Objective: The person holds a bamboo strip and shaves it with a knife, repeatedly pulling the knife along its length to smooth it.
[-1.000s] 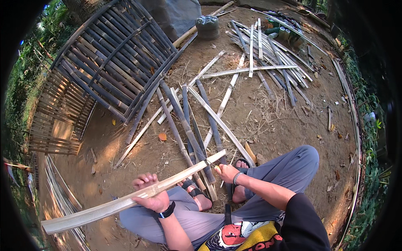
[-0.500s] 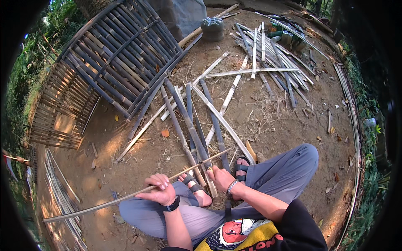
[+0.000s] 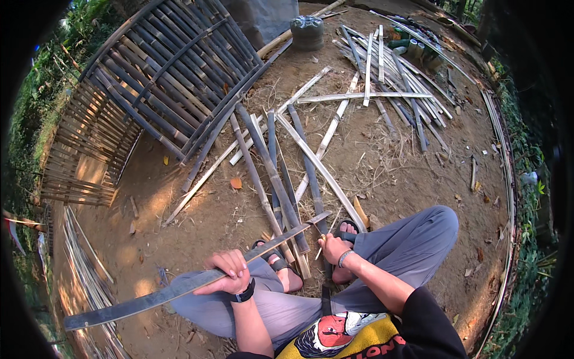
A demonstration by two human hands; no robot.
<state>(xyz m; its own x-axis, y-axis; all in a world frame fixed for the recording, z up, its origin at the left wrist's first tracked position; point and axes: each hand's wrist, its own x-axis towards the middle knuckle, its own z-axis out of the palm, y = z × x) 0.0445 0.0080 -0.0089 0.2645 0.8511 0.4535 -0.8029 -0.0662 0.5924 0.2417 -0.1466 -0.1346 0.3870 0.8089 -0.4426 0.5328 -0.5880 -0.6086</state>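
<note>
A long, slightly bowed bamboo strip (image 3: 164, 294) slants across my lap, its broad dark face turned up. My left hand (image 3: 227, 272) is closed around the strip near its middle, over my left knee. The strip's tapered far end (image 3: 320, 218) reaches up near my right foot. Beside that end, my right hand (image 3: 336, 248) is closed on the handle of a knife (image 3: 317, 227). Only a narrow, dark part of the blade shows, close to the strip's edge. The fingers hide most of the handle.
Several bamboo poles (image 3: 275, 179) lie on the dirt between my feet and a dark bamboo slatted frame (image 3: 173, 78). A pile of split strips (image 3: 406, 90) lies at far right, near a clear-topped round container (image 3: 307, 33). Thin strips (image 3: 86, 269) lie at left.
The strip has rolled from edge-on to showing its broad dark face. My right hand has moved right and a little farther away with the knife. My left hand stays at nearly the same place.
</note>
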